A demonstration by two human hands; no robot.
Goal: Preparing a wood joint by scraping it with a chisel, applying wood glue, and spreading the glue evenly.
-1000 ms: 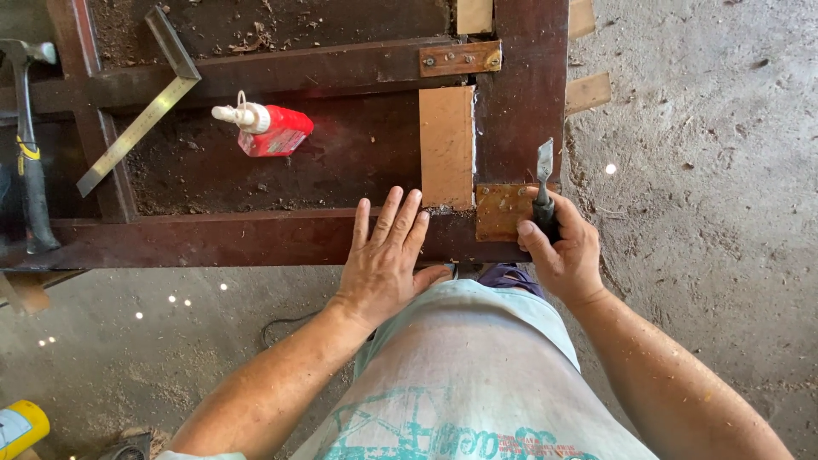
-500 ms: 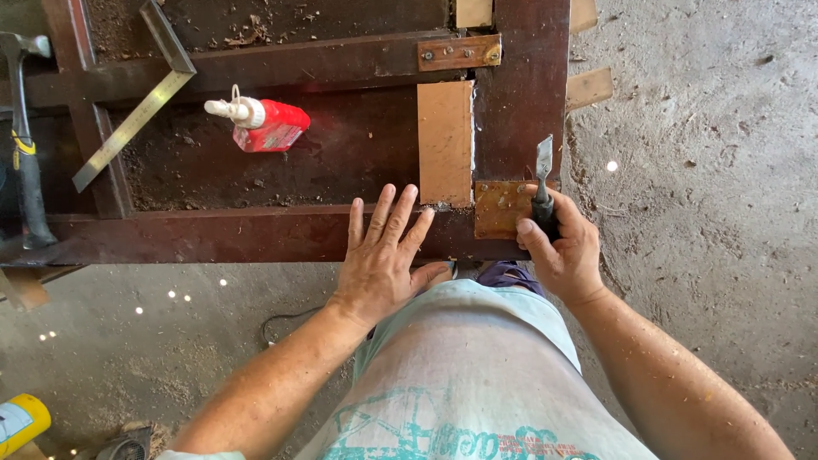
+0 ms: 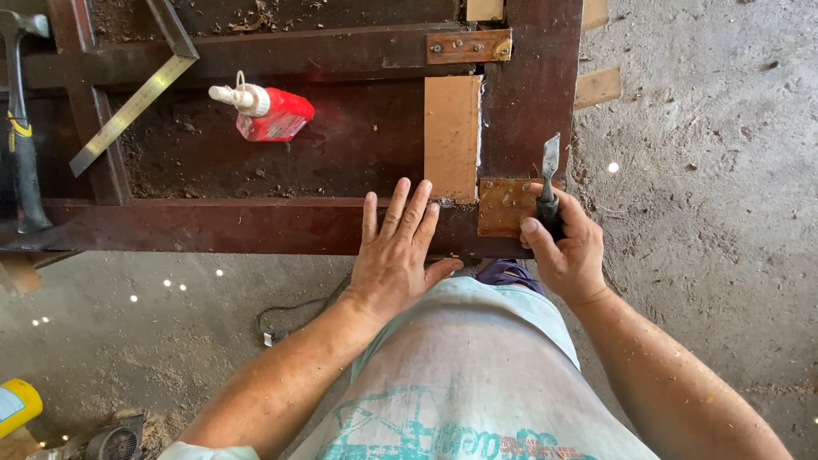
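While the left hand (image 3: 394, 255) lies flat with fingers spread on the dark wooden frame (image 3: 256, 226), pinning the near rail down, the right hand (image 3: 567, 251) has its grip closed tight around the black handle of a chisel (image 3: 548, 183). The blade sticks out just past the knuckles, pointing away from the body, and its tip sits over the frame's upright right beside the rusty metal corner plate (image 3: 503, 207). That plate sits just left of the right grip and is touching or nearly touching the handle, hard to say which.

My read: this is the paring step at the corner joint, cleaning up along the lighter wood patch (image 3: 452, 136) that sits further left and beyond the plate. There's a pale line, maybe glue, down its right edge. The next move would call for a low blade angle and steady pressure from the flat hand, so the frame doesn't skid on the dusty floor.

Well off to the left of both hands are a red glue bottle (image 3: 271, 111) with a white nozzle, a metal square (image 3: 136, 102) and a hammer (image 3: 24, 145).
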